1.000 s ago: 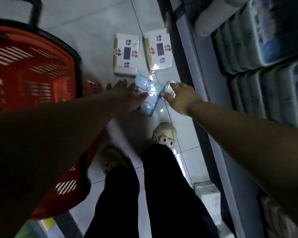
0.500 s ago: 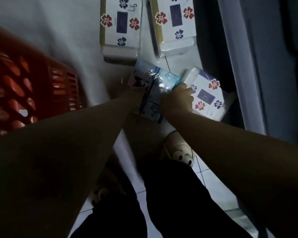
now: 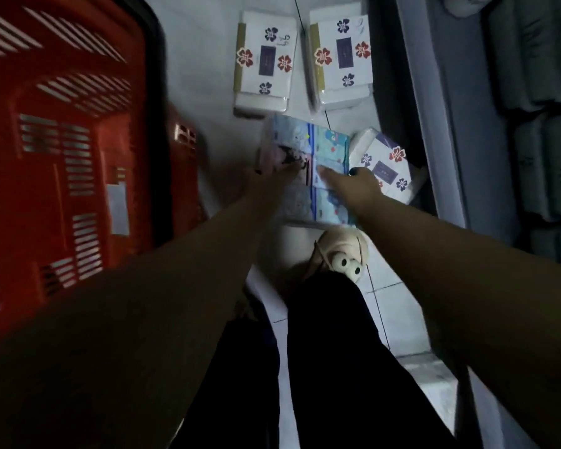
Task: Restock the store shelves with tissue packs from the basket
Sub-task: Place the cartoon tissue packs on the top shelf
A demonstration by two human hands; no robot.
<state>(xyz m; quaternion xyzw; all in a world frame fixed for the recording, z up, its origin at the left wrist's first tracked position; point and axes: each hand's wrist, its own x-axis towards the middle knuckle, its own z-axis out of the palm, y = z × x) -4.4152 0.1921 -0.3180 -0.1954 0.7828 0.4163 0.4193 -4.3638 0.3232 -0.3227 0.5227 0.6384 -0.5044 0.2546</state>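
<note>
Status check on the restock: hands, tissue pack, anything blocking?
Left hand and right hand both on the cartoon-print tissue pack, grip unclear. Pack lies on the floor, not shelved. Flower-print pack close at its right edge; red basket at left.
</note>
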